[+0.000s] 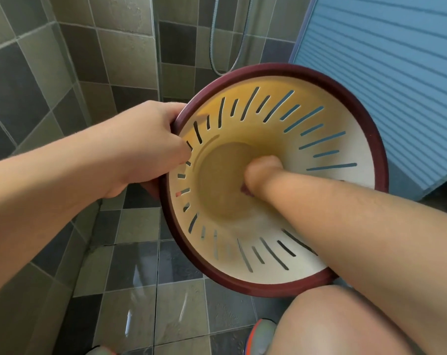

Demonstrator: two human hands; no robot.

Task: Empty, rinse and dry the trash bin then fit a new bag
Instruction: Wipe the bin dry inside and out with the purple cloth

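I had the bin held in the air over the wet floor, tilted, mouth facing me, axis running away toward the wall. Left grip pinched its rim. Right grip was curled at the base, something small and reddish under it, hold unclear.

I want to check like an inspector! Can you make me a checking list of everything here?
Surface: grey tiled floor, shiny wet patches.
Job's things: cream slotted trash bin with dark red rim, held off the floor, tilted toward the camera; no bag fitted.
Clutter: nothing seen.
Hands: left hand grips the bin's rim; right hand reaches to the bin's bottom, a bit of something reddish under it, too hidden to name.
Cables: shower hose hangs on the wall.
Surroundings: tiled walls, blue slatted panel, a shoe.
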